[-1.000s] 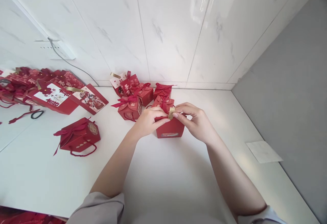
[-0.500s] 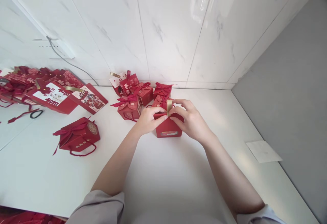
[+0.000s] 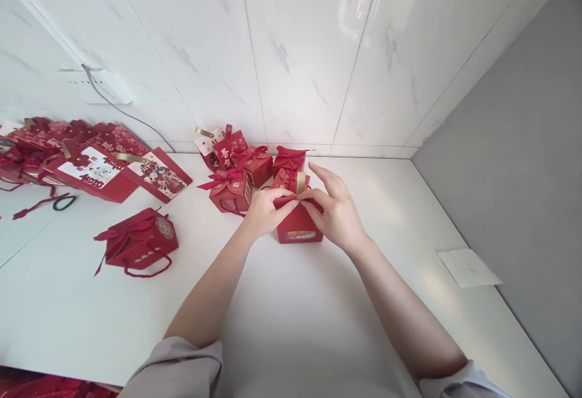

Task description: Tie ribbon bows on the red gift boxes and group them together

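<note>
A red gift box (image 3: 291, 222) stands upright on the white counter, with an oval window low on its near side. From its top edge rises a gold strap (image 3: 301, 181). My left hand (image 3: 267, 211) pinches the left part of that top edge between thumb and fingers. On the other side, my right hand (image 3: 335, 211) has thumb and index finger pressed together at the foot of the strap, its other fingers stretched away. The fingers cover part of the box's top.
Behind the box stand several small red boxes with ribbon bows (image 3: 230, 191). A ribboned box with a cord handle (image 3: 144, 242) sits at left. More red boxes (image 3: 100, 168) crowd the far left, near a cable (image 3: 122, 110). A white sheet (image 3: 468, 268) lies at right.
My right hand has shifted slightly left and its outer fingers have lifted off, spreading away from the gold strap. The left hand keeps its pinch; the box tilts hardly at all.
</note>
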Demonstrator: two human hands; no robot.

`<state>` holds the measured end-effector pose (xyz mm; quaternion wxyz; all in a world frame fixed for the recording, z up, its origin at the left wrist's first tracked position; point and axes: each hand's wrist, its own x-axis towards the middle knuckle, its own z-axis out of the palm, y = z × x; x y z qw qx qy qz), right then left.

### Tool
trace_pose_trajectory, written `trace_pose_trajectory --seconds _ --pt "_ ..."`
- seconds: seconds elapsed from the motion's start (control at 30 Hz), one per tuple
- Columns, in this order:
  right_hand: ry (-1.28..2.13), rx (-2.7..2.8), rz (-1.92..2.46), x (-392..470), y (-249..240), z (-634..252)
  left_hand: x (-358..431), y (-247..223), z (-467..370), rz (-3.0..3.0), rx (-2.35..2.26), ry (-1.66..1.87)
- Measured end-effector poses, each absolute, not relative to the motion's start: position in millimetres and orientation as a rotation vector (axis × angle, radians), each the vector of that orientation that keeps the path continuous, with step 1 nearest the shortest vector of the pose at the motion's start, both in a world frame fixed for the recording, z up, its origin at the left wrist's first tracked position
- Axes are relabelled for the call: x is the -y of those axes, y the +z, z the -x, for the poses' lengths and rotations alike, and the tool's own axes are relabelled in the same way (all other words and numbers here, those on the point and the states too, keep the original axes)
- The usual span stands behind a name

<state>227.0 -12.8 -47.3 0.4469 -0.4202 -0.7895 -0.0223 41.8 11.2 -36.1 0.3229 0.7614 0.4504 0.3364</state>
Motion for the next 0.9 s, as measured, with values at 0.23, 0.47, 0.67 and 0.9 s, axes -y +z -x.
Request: trace_pose_trajectory --seconds 0.23,0.47,0.67,0.9 --pt "0.056 1.981 1.031 13.2 -46.8 -227.0 -11.1 -36.4 -42.9 -1.989 -1.177 0.905" --pt "0.162 2.043 1.068 15.3 -45.7 -227.3 -11.4 -36.9 -42.7 -2.017 -1.166 0.873" --pt "0.360 2.018 1.010 18.7 -37.9 -235.0 -9.2 -31.2 -41.6 -2.055 -1.179 0.839" --pt "0.564 1.913 1.137 16.7 -38.8 -243.6 -5.1 -23.4 -40.7 -2.069 -1.131 0.807"
